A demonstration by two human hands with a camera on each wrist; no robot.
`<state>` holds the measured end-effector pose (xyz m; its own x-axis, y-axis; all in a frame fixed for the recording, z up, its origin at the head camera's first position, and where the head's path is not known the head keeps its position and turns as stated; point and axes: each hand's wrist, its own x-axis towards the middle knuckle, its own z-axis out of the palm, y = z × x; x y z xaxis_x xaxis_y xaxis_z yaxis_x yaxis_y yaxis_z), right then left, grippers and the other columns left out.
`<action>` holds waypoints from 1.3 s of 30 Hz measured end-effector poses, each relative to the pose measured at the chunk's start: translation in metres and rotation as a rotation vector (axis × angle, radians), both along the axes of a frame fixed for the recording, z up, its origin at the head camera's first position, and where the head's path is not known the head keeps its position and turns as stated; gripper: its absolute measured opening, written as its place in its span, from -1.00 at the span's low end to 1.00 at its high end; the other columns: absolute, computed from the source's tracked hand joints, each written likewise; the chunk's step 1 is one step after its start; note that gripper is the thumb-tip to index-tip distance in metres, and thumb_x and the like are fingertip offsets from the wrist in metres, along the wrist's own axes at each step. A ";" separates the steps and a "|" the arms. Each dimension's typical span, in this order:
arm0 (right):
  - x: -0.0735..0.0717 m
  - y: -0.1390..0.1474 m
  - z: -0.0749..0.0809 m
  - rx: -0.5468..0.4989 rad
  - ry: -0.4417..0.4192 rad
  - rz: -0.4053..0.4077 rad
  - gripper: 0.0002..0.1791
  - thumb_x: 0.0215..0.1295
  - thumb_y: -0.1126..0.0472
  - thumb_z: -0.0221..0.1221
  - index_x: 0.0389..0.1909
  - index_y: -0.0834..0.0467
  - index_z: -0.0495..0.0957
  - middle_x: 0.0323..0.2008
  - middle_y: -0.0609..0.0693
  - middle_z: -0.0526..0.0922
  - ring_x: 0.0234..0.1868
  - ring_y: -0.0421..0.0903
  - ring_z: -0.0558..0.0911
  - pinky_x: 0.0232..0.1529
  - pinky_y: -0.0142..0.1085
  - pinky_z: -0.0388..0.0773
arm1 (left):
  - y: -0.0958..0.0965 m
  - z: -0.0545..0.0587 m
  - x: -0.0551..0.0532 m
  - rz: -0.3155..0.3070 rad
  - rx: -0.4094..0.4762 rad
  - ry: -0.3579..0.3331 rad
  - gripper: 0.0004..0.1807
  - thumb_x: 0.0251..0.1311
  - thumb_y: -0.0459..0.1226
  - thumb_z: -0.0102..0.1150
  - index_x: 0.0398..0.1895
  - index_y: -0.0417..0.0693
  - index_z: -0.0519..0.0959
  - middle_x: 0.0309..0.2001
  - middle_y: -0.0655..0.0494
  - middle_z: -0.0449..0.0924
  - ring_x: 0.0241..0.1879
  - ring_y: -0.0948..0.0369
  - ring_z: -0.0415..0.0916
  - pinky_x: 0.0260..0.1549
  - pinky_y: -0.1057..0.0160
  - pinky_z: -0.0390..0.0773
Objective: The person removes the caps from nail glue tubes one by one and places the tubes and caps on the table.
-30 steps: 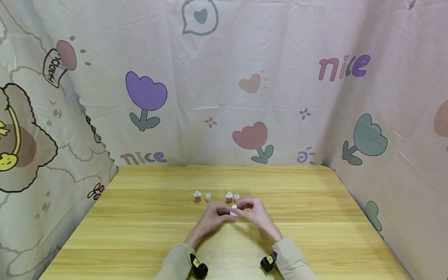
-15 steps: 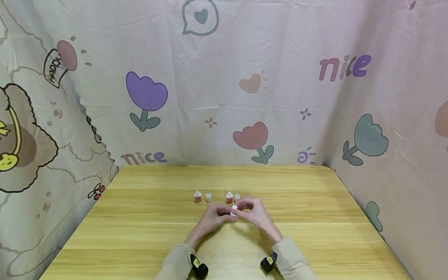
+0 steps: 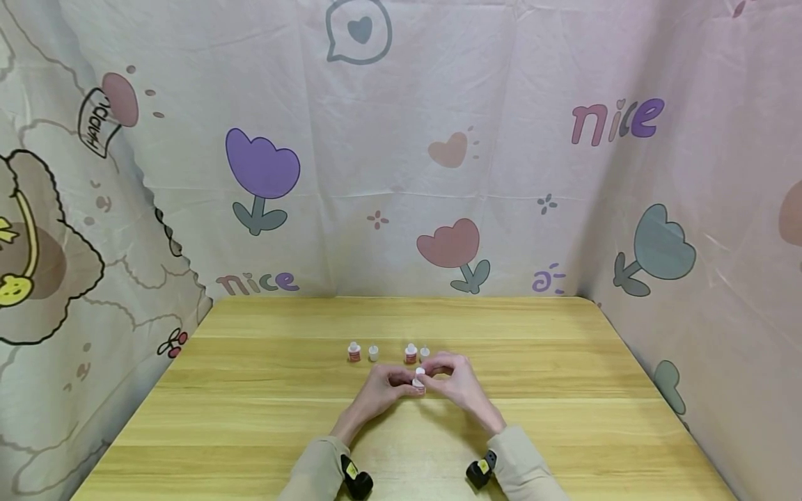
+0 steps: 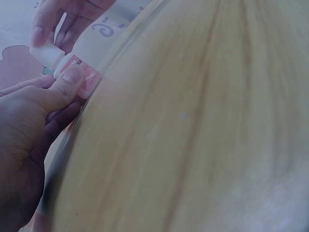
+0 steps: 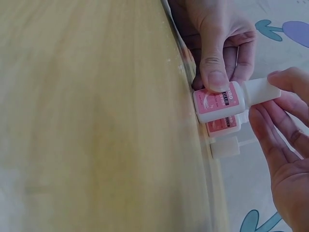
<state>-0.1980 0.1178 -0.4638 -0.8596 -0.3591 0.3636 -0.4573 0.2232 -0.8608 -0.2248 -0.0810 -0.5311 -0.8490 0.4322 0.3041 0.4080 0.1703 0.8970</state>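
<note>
A small glue bottle (image 5: 219,102) with a pink label stands on the table, held low around its body by my left hand (image 3: 381,390). In the right wrist view the left thumb presses on the label. My right hand (image 3: 456,381) pinches the bottle's white cap (image 5: 262,91) between thumb and fingers. The cap sits at the top of the bottle; whether it is screwed tight I cannot tell. Just behind stand a second glue bottle (image 3: 410,353) and a loose white cap (image 3: 425,353) with a thin pin, upturned.
Farther left on the wooden table (image 3: 263,410) stand another glue bottle (image 3: 354,352) and a second loose cap (image 3: 373,353). A patterned cloth (image 3: 376,174) hangs behind the table and along its sides.
My right fingers shift slightly around the white cap. The left hand, the held glue bottle and the things behind stay in place.
</note>
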 end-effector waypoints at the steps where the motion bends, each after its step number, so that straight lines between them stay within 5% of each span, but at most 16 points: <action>1: 0.000 0.000 0.000 -0.001 0.000 0.005 -0.87 0.15 0.50 0.33 -0.26 0.44 0.69 -0.25 0.34 0.72 -0.27 -0.04 0.71 -0.06 0.03 0.70 | 0.000 0.000 0.000 0.004 0.000 -0.013 -0.81 0.09 -0.32 0.45 -0.20 -0.11 0.77 -0.25 -0.05 0.81 -0.24 0.17 0.77 -0.22 0.40 0.68; 19: 0.000 -0.002 0.001 0.056 -0.069 -0.037 -0.82 0.09 0.47 0.39 -0.27 0.39 0.66 -0.27 0.30 0.72 -0.27 0.04 0.70 -0.05 0.08 0.67 | 0.000 -0.001 0.000 0.003 -0.011 -0.020 -0.78 0.09 -0.32 0.45 -0.16 -0.12 0.76 -0.22 -0.05 0.81 -0.21 0.11 0.78 -0.18 0.37 0.70; 27: -0.017 0.000 -0.030 0.049 -0.001 -0.009 -0.83 0.11 0.54 0.34 -0.24 0.43 0.66 -0.24 0.34 0.71 -0.25 0.16 0.71 -0.04 0.04 0.69 | 0.000 -0.001 0.000 0.006 -0.008 -0.022 -0.79 0.09 -0.31 0.45 -0.18 -0.13 0.76 -0.23 -0.07 0.81 -0.23 0.18 0.77 -0.21 0.41 0.68; 33: -0.020 0.004 -0.036 0.006 -0.002 0.031 -0.81 0.13 0.50 0.35 -0.21 0.32 0.69 -0.21 0.25 0.72 -0.23 0.04 0.72 -0.03 -0.07 0.71 | 0.000 -0.001 -0.001 0.005 -0.010 -0.015 -0.80 0.10 -0.30 0.45 -0.18 -0.12 0.76 -0.23 -0.06 0.81 -0.22 0.21 0.77 -0.20 0.40 0.68; 39: -0.010 0.001 -0.018 0.004 -0.018 0.036 -0.81 0.14 0.50 0.34 -0.20 0.38 0.67 -0.21 0.30 0.71 -0.22 0.08 0.72 -0.01 0.04 0.68 | -0.001 -0.001 -0.001 -0.003 -0.005 0.005 -0.80 0.10 -0.30 0.45 -0.19 -0.13 0.76 -0.24 -0.07 0.81 -0.24 0.23 0.76 -0.21 0.38 0.69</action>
<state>-0.2079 0.1192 -0.4818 -0.8525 -0.3913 0.3465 -0.4494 0.2102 -0.8682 -0.2259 -0.0818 -0.5323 -0.8463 0.4361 0.3059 0.4128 0.1740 0.8940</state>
